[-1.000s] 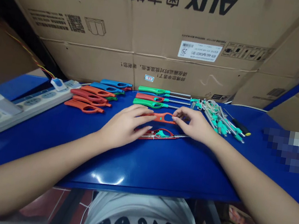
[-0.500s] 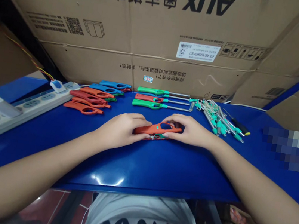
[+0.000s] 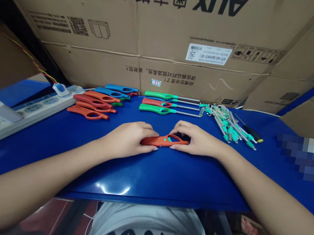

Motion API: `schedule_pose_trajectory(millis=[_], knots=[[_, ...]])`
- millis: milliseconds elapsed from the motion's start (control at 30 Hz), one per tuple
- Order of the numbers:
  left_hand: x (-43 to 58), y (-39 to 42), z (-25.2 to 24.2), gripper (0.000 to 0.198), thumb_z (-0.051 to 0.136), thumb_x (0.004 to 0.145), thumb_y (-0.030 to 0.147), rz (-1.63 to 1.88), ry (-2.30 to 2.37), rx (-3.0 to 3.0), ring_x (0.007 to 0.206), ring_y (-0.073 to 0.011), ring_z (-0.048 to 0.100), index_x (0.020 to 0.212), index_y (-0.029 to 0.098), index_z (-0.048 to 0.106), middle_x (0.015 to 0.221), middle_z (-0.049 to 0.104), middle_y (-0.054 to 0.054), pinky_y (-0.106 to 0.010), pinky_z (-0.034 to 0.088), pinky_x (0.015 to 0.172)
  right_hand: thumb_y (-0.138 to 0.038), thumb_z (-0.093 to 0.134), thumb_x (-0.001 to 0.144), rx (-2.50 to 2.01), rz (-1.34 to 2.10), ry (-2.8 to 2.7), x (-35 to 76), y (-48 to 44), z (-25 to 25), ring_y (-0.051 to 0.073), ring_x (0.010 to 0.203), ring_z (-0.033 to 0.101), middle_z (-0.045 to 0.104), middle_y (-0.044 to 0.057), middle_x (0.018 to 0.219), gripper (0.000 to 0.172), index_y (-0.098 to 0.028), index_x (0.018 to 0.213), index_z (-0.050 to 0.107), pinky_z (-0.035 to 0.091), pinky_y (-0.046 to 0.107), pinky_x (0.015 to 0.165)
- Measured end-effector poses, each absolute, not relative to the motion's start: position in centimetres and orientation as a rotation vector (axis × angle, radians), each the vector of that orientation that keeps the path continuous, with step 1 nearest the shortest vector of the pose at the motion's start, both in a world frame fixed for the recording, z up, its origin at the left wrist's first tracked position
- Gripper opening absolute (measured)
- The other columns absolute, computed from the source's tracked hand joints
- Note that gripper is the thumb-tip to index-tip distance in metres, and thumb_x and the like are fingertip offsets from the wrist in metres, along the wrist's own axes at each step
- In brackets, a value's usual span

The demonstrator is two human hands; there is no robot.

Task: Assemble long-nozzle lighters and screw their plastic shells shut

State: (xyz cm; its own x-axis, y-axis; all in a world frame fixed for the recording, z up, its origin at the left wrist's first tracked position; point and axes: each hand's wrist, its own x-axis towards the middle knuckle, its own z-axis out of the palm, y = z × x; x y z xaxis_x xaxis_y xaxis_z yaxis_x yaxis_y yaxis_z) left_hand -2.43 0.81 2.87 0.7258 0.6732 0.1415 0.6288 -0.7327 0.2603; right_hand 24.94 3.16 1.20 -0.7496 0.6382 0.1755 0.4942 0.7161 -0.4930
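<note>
An orange lighter handle [image 3: 159, 140] with a green trigger piece lies low over the blue table, gripped at both ends. Around its wide left end my left hand [image 3: 131, 139] is closed, thumb along the near side. My right hand [image 3: 197, 139] pinches the narrow end by the trigger loop, fingers curled behind it. Beyond the hands lie long lighters with metal rods, among them a green lighter [image 3: 158, 109] and a red lighter [image 3: 159, 103]. To the left is a stack of handles, with an orange handle [image 3: 87, 113] nearest and a blue handle [image 3: 107, 92] farther back.
A pile of metal rods with green ends and white wires [image 3: 227, 122] lies at the back right beside a screwdriver [image 3: 251, 132]. A white power strip [image 3: 35, 110] with plugs runs along the left. A cardboard wall [image 3: 165, 27] closes off the back of the blue table [image 3: 158, 181].
The orange handle's upper shell has come down onto the lower part, so the inner parts and wire that showed at the near edge are now covered. Both hands stay on it.
</note>
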Motion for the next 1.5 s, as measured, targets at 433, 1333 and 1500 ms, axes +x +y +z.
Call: schedule_pose_trajectory(millis=[433,1333,1500], knots=[[-1.8,0.0,2.7,0.019,0.067,0.089,0.025,0.225,1.107,2.925,0.092,-0.0241,0.068,0.105,0.018,0.073,0.099,0.071,-0.007,-0.031,0.052,0.075,-0.035,0.064,0.090,-0.845,0.194,-2.762,24.6,2.7,1.5,0.024,0.093,0.064,0.067,0.012,0.107,0.037,-0.015,0.121,0.069,0.052,0.036,0.081],[-3.0,2.1,2.4,0.027,0.059,0.099,0.038,0.868,0.925,2.706,0.080,-0.0166,0.066,0.106,0.015,0.072,0.093,0.073,-0.006,-0.025,0.049,0.074,-0.039,0.051,0.100,-0.813,-0.011,-2.617,26.6,3.4,2.8,0.020,0.077,0.064,0.071,0.009,0.084,0.032,-0.016,0.093,0.072,0.049,0.032,0.072],[-2.8,1.7,2.6,0.027,0.055,0.101,0.036,0.853,0.879,2.707,0.080,-0.0173,0.065,0.101,0.013,0.070,0.089,0.071,-0.006,-0.026,0.049,0.074,-0.039,0.049,0.101,-0.844,-0.004,-2.620,26.7,3.4,3.0,0.022,0.082,0.065,0.072,0.010,0.090,0.032,-0.017,0.097,0.072,0.050,0.033,0.075]])
